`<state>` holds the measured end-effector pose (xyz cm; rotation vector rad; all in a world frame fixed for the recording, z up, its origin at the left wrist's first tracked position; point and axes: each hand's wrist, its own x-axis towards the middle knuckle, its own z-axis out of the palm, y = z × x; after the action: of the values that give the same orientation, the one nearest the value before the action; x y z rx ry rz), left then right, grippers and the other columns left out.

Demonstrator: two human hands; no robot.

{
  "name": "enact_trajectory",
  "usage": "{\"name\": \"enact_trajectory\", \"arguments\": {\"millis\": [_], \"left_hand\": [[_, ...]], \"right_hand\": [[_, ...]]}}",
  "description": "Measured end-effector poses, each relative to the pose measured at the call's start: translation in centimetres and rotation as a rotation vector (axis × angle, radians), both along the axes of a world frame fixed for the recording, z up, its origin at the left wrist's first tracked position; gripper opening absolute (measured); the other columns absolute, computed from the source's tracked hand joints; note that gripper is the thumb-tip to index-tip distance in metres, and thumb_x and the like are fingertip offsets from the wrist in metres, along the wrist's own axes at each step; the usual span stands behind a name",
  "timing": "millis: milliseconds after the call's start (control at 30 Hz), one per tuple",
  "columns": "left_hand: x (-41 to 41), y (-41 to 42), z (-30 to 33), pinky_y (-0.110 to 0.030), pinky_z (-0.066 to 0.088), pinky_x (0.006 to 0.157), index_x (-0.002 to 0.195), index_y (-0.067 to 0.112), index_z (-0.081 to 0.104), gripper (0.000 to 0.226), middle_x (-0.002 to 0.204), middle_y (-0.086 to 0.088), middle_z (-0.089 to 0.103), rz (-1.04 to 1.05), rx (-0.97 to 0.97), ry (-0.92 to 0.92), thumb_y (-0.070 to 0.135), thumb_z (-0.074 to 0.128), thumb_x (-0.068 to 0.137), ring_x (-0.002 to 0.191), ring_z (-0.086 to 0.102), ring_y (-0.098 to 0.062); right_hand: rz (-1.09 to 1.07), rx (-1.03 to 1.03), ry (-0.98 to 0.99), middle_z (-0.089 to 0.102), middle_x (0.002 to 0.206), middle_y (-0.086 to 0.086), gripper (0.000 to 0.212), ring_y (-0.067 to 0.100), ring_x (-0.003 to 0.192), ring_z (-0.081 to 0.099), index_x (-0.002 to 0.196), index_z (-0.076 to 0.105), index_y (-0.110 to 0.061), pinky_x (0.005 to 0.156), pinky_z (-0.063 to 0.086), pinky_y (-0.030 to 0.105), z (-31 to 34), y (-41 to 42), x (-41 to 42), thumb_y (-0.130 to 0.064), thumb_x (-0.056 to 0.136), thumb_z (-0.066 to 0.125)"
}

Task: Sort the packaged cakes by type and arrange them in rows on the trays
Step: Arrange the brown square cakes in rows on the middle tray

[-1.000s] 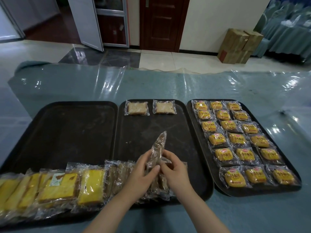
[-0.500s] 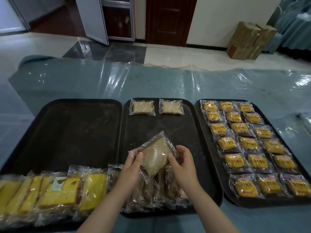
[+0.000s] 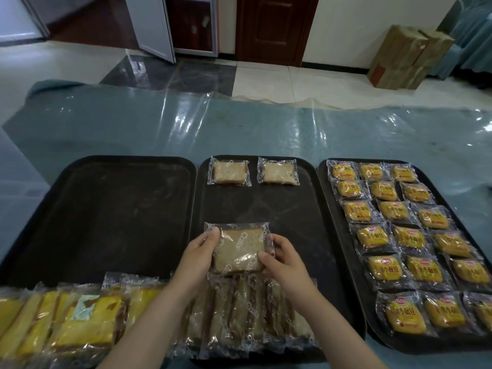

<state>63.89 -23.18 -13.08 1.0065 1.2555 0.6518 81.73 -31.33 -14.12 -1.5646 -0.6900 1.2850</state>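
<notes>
We hold a wrapped brown cake slice (image 3: 239, 249) flat over the middle tray (image 3: 306, 235), our left hand (image 3: 198, 255) gripping its left edge and our right hand (image 3: 285, 258) its right, just beyond the standing brown slices (image 3: 247, 315) at the near edge.

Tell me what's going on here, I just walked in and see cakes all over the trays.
A person is sorting wrapped cakes onto three black trays. Both hands, left hand and right hand, hold one brown cake packet by its sides above the middle tray, where two matching packets lie at the far edge. The right tray is filled with rows of small yellow cakes. The left tray holds only unsorted yellow slices along its near edge, beside a stack of brown packets.
</notes>
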Motion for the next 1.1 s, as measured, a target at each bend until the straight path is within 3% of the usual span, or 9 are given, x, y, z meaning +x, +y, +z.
{"name": "enact_trajectory", "arguments": {"millis": [133,267,500,633,767,867,1000,1100], "left_hand": [[0.0,1.8,-1.0,-0.029,0.052,0.089,0.124,0.032,0.059,0.027,0.114,0.012,0.066,-0.059,0.058,0.06,0.04,0.051,0.101,0.105,0.063,-0.006],[-0.2,2.8,-2.6,-0.039,0.044,0.108,0.152,0.035,0.025,0.062,0.145,0.013,0.043,-0.157,0.143,0.182,0.03,0.056,0.099,0.127,0.048,-0.009],[0.5,3.9,-4.8,-0.036,0.017,0.123,0.155,0.033,0.022,0.064,0.162,0.012,0.013,-0.516,0.58,0.635,0.034,0.053,0.099,0.149,0.007,-0.01],[1.4,4.7,-5.6,-0.037,0.009,0.121,0.157,0.033,0.015,0.063,0.165,0.009,0.005,-0.701,0.659,0.812,0.042,0.044,0.102,0.151,-0.001,-0.013],[2.0,5.9,-6.2,-0.036,0.005,0.122,0.158,0.03,0.01,0.065,0.166,0.005,0.005,-0.723,0.694,0.898,0.047,0.039,0.102,0.152,-0.001,-0.015],[2.4,7.0,-6.8,-0.037,0.009,0.122,0.158,0.029,0.009,0.066,0.166,0.003,0.004,-0.731,0.696,0.913,0.048,0.039,0.102,0.152,-0.002,-0.018],[2.8,8.2,-7.6,-0.039,0.014,0.122,0.157,0.028,0.012,0.065,0.166,0.002,0.005,-0.74,0.72,0.932,0.048,0.04,0.102,0.152,-0.003,-0.019],[3.1,8.8,-8.1,-0.039,0.013,0.122,0.157,0.027,0.014,0.065,0.166,0.002,0.005,-0.721,0.739,0.951,0.048,0.04,0.101,0.152,-0.002,-0.019]], "right_hand": [[-0.064,-0.024,0.026,0.071,0.109,0.002,0.032,0.019,0.094,0.072,0.121,0.055,-0.025,0.073,0.062,0.035,-0.6,1.7,0.0,-0.009,0.095,0.063],[-0.14,-0.061,0.056,0.068,0.113,0.005,0.028,0.021,0.1,0.07,0.118,0.054,-0.023,0.072,0.061,0.029,-1.6,3.8,0.3,-0.008,0.096,0.061],[-0.121,-0.103,0.018,0.063,0.113,0.007,0.034,0.019,0.1,0.067,0.128,0.046,-0.015,0.072,0.061,0.03,-3.8,8.5,0.8,-0.008,0.097,0.059],[-0.1,-0.12,0.004,0.062,0.116,0.009,0.035,0.021,0.102,0.066,0.128,0.046,-0.016,0.073,0.061,0.03,-4.7,11.3,1.1,-0.007,0.097,0.059],[-0.065,-0.14,-0.057,0.062,0.113,0.004,0.037,0.018,0.101,0.066,0.131,0.046,-0.017,0.077,0.062,0.033,-5.8,13.6,1.2,-0.008,0.097,0.059],[0.008,-0.136,-0.209,0.061,0.117,-0.001,0.037,0.013,0.1,0.064,0.132,0.048,-0.022,0.081,0.06,0.033,-5.8,14.8,1.9,-0.015,0.097,0.06],[0.146,-0.074,-0.678,0.05,0.133,0.001,0.055,0.015,0.12,0.053,0.145,0.04,-0.018,0.096,0.045,0.026,-6.4,15.0,2.9,-0.022,0.095,0.062],[0.254,0.059,-0.909,0.04,0.146,0.003,0.057,0.019,0.131,0.044,0.147,0.04,-0.019,0.108,0.043,0.036,-7.0,14.6,3.1,-0.018,0.094,0.062]]}}
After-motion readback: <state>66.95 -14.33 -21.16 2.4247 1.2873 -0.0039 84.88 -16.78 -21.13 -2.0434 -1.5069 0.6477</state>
